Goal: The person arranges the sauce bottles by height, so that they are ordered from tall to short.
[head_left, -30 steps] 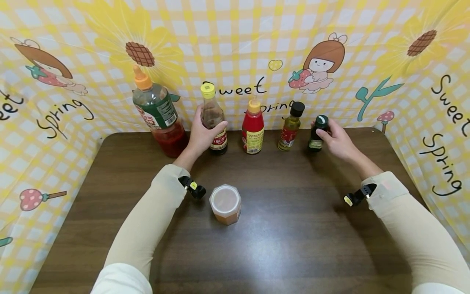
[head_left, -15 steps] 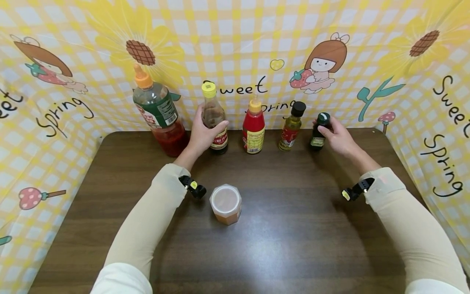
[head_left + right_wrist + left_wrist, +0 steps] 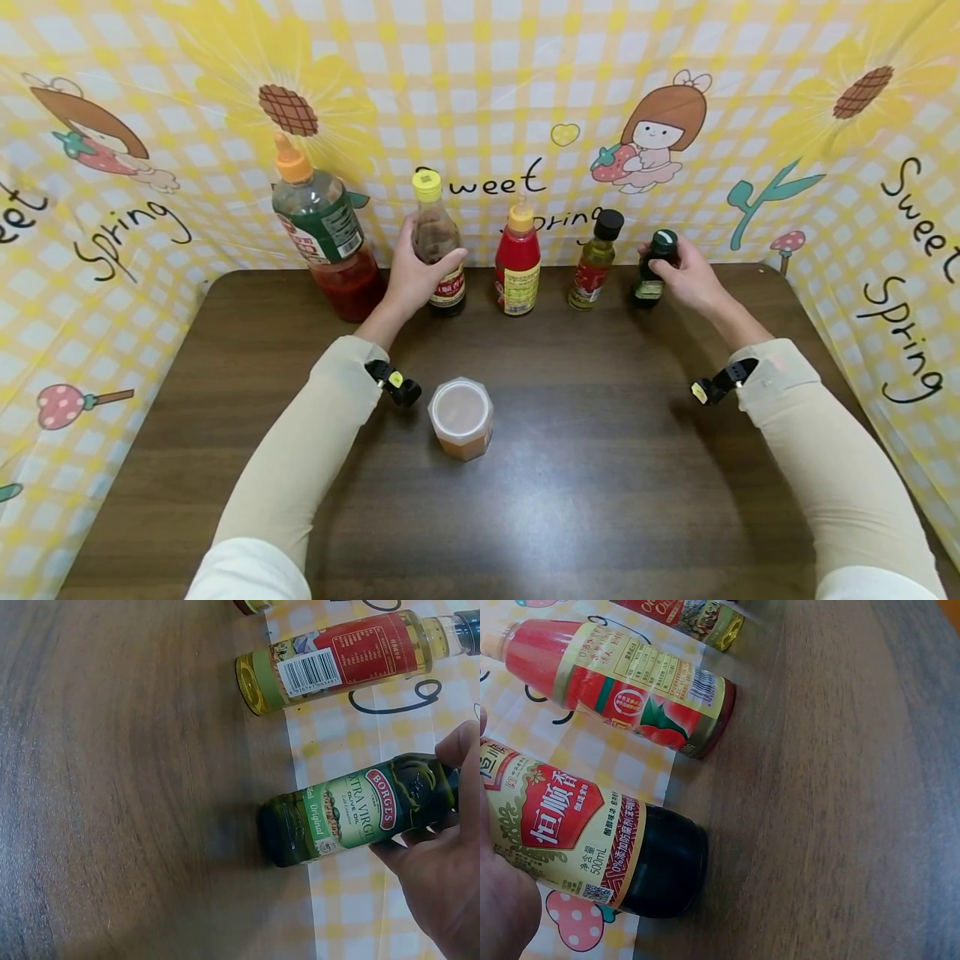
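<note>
In the head view my left hand (image 3: 416, 271) grips a vinegar bottle (image 3: 448, 293) with a yellow cap, which stands upright near the table's back edge. Its cream and red label faces the left wrist view, where only part of the hand shows. At the right, my right hand (image 3: 693, 275) holds a small dark green olive oil bottle (image 3: 352, 810) near its neck, thumb on the near side. That bottle stands about upright; whether its base fully touches the table I cannot tell. Between the hands are a red ketchup bottle (image 3: 517, 262) and a black-capped oil bottle (image 3: 592, 267).
A large sauce bottle (image 3: 330, 242) with an orange nozzle stands left of the vinegar. Nearer on the brown table (image 3: 585, 483) is a lidded jar (image 3: 462, 417) with orange-brown contents. A yellow checked cloth (image 3: 465, 83) hangs behind the row and at both sides.
My right wrist and forearm have shifted a little to the left, and the olive oil bottle sits very slightly further right. The left hand stays in place on the vinegar bottle.
</note>
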{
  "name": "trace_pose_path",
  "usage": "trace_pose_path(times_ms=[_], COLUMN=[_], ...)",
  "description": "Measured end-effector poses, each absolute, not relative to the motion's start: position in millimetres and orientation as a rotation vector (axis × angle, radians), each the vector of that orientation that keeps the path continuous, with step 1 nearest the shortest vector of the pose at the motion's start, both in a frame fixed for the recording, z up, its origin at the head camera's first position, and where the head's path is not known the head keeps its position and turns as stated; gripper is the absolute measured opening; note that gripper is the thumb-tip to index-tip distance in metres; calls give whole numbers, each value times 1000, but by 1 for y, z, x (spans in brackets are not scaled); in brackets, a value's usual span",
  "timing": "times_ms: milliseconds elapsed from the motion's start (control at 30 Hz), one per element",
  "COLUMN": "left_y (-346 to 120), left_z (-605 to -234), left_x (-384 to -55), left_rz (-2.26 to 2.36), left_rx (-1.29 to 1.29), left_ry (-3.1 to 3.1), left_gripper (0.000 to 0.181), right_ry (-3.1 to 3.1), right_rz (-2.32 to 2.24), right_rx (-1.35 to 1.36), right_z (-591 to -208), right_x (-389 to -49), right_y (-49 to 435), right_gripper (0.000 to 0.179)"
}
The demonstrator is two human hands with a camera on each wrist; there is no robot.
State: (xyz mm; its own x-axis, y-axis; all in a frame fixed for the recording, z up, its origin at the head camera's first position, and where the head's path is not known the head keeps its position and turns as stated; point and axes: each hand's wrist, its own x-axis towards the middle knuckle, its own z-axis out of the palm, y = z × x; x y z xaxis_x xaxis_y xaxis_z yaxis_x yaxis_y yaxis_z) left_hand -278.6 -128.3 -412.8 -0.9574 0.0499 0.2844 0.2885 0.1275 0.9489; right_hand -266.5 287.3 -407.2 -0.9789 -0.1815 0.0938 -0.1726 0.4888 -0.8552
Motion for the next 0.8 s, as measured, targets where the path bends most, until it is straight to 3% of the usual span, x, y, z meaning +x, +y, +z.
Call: trace_pose_path(times_ms=[800], left_y=[-128], left_z=[-416], left_x=[-279], left_rz=[-1926], left_rx=[-376], left_ry=[-2185], left_gripper=[62], right_ry=[2611], right_rz=[-1755], right_rx=[-331], right_z=[-418], right_x=[-265], right_y=[301], right_gripper=[28])
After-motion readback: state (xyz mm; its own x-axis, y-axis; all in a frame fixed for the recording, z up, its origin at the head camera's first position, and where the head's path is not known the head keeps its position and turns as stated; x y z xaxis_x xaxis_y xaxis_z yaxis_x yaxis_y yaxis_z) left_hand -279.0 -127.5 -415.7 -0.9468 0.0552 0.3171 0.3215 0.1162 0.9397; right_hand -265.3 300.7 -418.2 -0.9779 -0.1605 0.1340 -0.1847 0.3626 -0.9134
